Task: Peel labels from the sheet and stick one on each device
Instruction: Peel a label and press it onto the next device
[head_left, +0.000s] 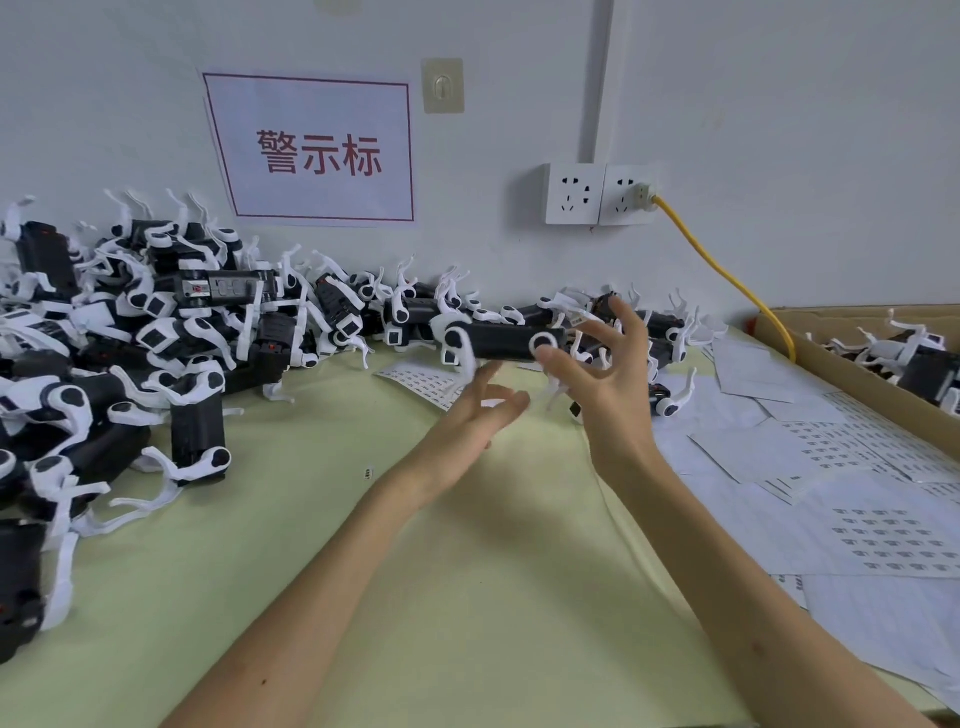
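Right now, from where I stand, the person has one device (501, 340) up off the green table (415, 597), level with the heap of devices (130, 338) along the wall. It lies flat, its long axis running left to right across the person's front, with a white cap at each end and the black body between. The right hand (608, 379) is fanned wide with its thumb tip against the right-hand cap; whether that is a true pinch I cannot tell. The left hand (478, 410) is blurred, fingers straight and loose, just under the device's left half. I see no label on any fingertip, so I take this as the handling step: a device being turned or passed rather than stuck. Next would be to steady the body in one hand, then lift a label from the sheet (421, 382) lying just behind the left hand and press it onto a flat face.
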